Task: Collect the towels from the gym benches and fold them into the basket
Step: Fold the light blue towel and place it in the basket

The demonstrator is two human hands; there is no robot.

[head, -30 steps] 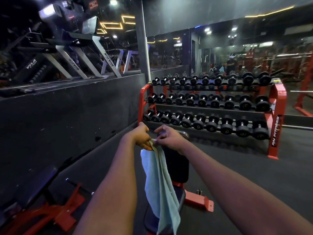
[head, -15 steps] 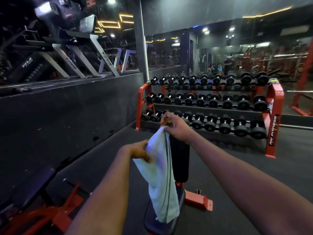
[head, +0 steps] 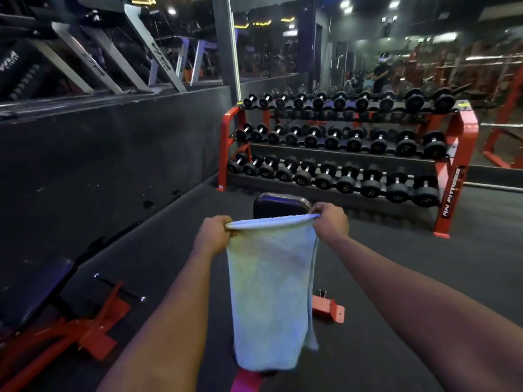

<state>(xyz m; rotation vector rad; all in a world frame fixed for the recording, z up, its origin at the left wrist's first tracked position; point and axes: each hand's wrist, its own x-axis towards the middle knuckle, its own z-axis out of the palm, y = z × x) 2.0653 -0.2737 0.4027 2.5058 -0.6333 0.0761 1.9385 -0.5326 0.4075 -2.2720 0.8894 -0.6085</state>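
Over the bench, both arms are out and the towel hangs between them! Left hand is closed on one top corner, right hand is clamped on the other, and the top edge runs nearly taut from fist to fist. The pale cloth drops straight down in front of the bench, covering most of its pad.

Risks from here? A corner could slip out of a pinch when the hands come together for the fold, and the towel would drop onto the bench or the dark floor beside it. The hem hangs low near the bench's red frame and could catch there. Uneven corners would give a crooked fold.

No basket anywhere near the bench, so the drop-off spot is unknown. The bench seat is hidden behind the cloth, and the towel's back layer cannot be made out.
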